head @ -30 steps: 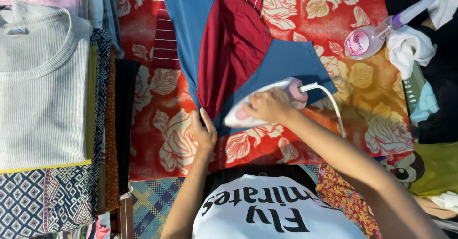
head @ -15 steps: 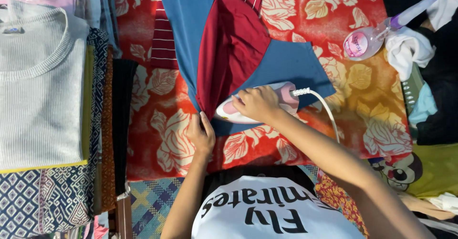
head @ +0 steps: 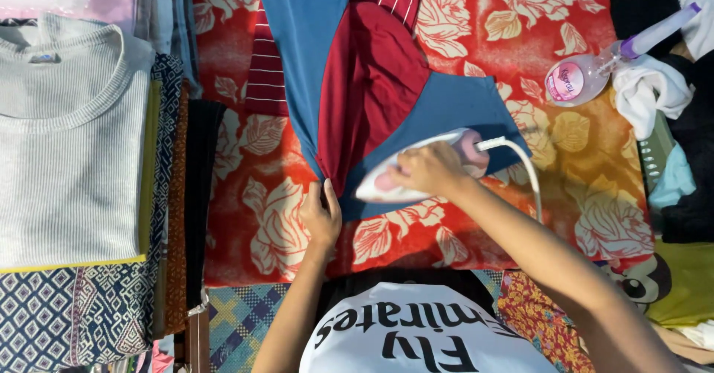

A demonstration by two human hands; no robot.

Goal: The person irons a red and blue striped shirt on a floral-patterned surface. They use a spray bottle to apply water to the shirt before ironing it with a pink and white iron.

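Head camera looks straight down on a red cloth with a cream rose pattern (head: 476,38) spread flat as an ironing surface. Across the middle of the frame lies a blue and dark red garment with thin white stripes (head: 357,83), its blue panel reaching from the top centre down toward the lower centre. The right hand (head: 428,168) is curled closed around the handle of a white and pink electric iron (head: 416,168), which sits flat on the blue part of the garment just right of centre, its white cord (head: 524,166) looping off to the right. The left hand (head: 321,217) lies open and flat, palm down, pressing the garment's lower edge just left of the iron, holding nothing. In the upper right a clear plastic spray bottle with a purple nozzle (head: 595,68) lies on its side on the cloth, beside a crumpled white cloth (head: 647,90). Along the left of the frame a folded grey ribbed knit top (head: 67,142) rests on a stack of folded patterned fabrics (head: 74,313).
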